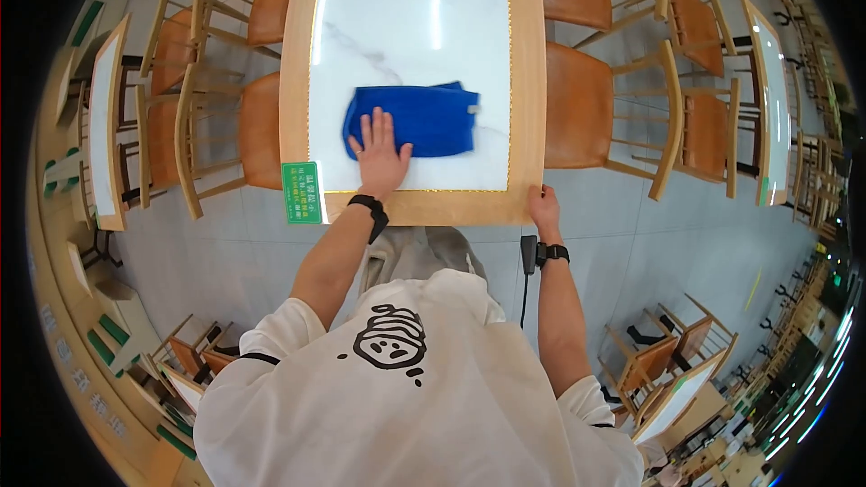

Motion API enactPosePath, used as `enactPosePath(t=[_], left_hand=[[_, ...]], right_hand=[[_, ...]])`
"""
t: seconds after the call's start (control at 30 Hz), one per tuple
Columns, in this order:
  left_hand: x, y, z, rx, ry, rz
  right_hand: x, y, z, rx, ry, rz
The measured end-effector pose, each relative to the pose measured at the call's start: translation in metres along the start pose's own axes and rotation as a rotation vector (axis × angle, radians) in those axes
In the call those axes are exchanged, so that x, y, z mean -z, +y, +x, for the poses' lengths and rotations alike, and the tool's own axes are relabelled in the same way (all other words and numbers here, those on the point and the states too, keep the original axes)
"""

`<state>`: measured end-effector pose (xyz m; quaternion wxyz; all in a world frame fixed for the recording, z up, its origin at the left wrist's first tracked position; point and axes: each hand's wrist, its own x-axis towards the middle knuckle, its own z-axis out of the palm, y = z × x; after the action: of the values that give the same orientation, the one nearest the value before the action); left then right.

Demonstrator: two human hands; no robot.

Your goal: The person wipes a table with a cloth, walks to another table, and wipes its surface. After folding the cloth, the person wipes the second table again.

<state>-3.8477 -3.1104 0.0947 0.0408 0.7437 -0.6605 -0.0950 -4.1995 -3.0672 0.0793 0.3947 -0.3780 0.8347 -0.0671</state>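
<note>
My head view shows the left hand (382, 162), fingers slightly spread, on a folded, rectangular, soft-looking blue cloth (437, 126) near the close end of a glossy white marbled tabletop (406, 18). Even palm pressure should keep its layers flat. The right hand (544, 206) touches the smooth pale-wood rim (451, 208), fingers perhaps curled beneath; I can't tell.

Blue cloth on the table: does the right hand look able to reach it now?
Probably yes. The right hand is at the near right corner, with only bare tabletop before the blue cloth; the left hand covers just its left part.
</note>
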Motion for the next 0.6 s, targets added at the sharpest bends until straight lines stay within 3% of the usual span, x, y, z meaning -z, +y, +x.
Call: enactPosePath(t=[0.2,0.23,0.3,0.33,0.4,0.6], left_hand=[[0.011,-0.088,0.000,0.558,-0.026,0.038],[0.016,-0.102,0.003,0.565,-0.013,0.045],[0.015,-0.123,0.011,0.805,-0.010,-0.008],[0.011,-0.131,0.015,0.807,-0.004,-0.005],[0.001,-0.143,0.022,0.789,0.008,0.028],[-0.018,-0.101,0.059,0.684,0.073,0.052]], right_hand=[[-0.020,-0.005,0.041,0.056,0.065,0.220],[-0.024,-0.012,0.043,0.067,0.057,0.227],[-0.027,-0.022,0.035,0.039,0.121,0.330],[-0.028,-0.032,0.027,0.043,0.117,0.334],[-0.026,-0.056,0.009,-0.089,0.348,0.174],[-0.035,-0.062,0.012,-0.132,0.441,0.116]])
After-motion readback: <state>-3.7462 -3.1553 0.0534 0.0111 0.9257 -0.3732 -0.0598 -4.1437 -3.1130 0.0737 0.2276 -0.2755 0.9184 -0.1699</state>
